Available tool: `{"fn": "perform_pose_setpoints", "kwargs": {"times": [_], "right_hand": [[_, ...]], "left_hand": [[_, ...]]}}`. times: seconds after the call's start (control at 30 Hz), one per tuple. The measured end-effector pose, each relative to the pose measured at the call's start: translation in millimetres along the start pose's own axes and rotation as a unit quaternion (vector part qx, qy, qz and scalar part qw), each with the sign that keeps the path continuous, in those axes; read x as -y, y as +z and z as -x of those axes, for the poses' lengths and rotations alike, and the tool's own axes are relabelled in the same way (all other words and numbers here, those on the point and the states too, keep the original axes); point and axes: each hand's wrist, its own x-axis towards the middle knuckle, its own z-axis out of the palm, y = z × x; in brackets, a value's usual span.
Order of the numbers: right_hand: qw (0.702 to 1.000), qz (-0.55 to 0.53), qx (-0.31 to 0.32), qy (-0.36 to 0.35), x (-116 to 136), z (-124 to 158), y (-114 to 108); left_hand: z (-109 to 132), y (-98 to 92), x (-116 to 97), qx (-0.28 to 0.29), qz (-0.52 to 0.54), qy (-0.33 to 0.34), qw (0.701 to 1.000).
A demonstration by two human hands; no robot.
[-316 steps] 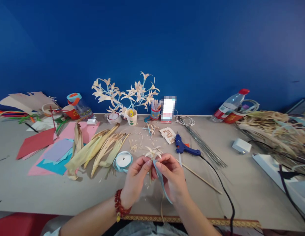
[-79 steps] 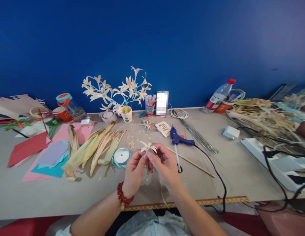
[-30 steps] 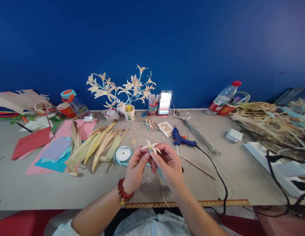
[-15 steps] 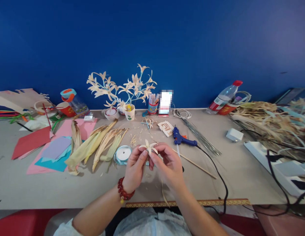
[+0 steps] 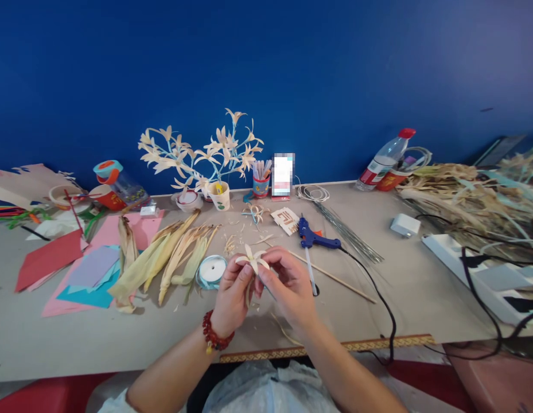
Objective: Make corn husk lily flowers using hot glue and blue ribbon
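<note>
Between my two hands is a pale corn-husk flower (image 5: 253,259) with pointed petals spread upward. My left hand (image 5: 236,292) pinches its base from the left, a red bead bracelet (image 5: 217,332) on the wrist. My right hand (image 5: 290,287) closes on the flower from the other side, fingers bent around its base. A thin husk strip (image 5: 286,331) trails below the hands over the table. Left of my left hand lies a roll of light blue ribbon (image 5: 212,269). The flower's underside is hidden by my fingers.
Dried corn husks (image 5: 171,252) and coloured paper (image 5: 94,267) lie left. A blue glue gun (image 5: 318,236), a wooden stick (image 5: 335,275) and wires (image 5: 350,232) lie right, near a power strip (image 5: 468,281). Husk flowers in a cup (image 5: 218,198) stand at the back.
The view has shifted slightly, so most things sit a little further left. Both hands still hold the flower, and the trailing husk strip has swung to the right.
</note>
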Motion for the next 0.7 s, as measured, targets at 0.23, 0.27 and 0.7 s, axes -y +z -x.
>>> {"fn": "perform_pose_setpoints", "kwargs": {"times": [0.23,0.27,0.7], "right_hand": [[0.994,-0.098,0.0,0.049,3.1,-2.6,4.1],[0.993,-0.106,-0.001,0.055,3.8,-2.7,4.6],[0.979,-0.181,0.016,0.09,4.5,-0.1,5.8]], "left_hand": [[0.7,-2.5,0.1,0.006,-0.012,-0.008,1.0],[0.8,-2.6,-0.2,0.009,-0.013,-0.011,1.0],[-1.3,-14.1,1.6,0.074,-0.007,-0.02,0.997]]}}
